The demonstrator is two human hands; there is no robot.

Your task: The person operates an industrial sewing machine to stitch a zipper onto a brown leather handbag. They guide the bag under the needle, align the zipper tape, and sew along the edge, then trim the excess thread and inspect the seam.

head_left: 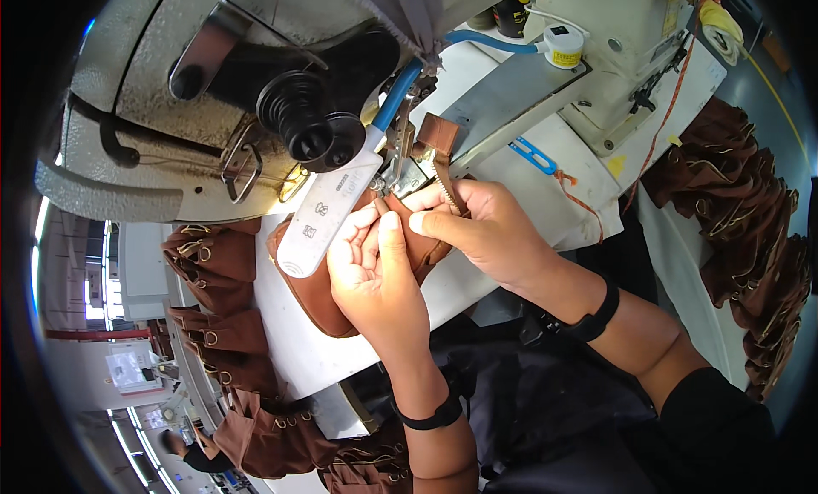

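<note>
Below the needle area of a sewing machine point(145, 128) lies a brown leather bag point(317, 305), partly hidden by my hands and a white lamp bar point(328, 217). My left hand point(375, 268) is closed, thumb and fingers pinching a narrow brown leather edge point(381, 205) just in front of the presser foot point(380, 186). On the right, my right hand point(494, 234) grips the bag's edge between thumb and fingers. A metal-toothed zipper point(445, 186) curves up beside its fingers, with a brown leather tab point(439, 134) standing at its upper end.
Brown bags with metal rings point(217, 341) are stacked at left; more brown pieces point(733, 213) hang at right. A blue plastic tool point(534, 156) on an orange cord lies on the white table point(290, 358). Far off at lower left is another person point(204, 454).
</note>
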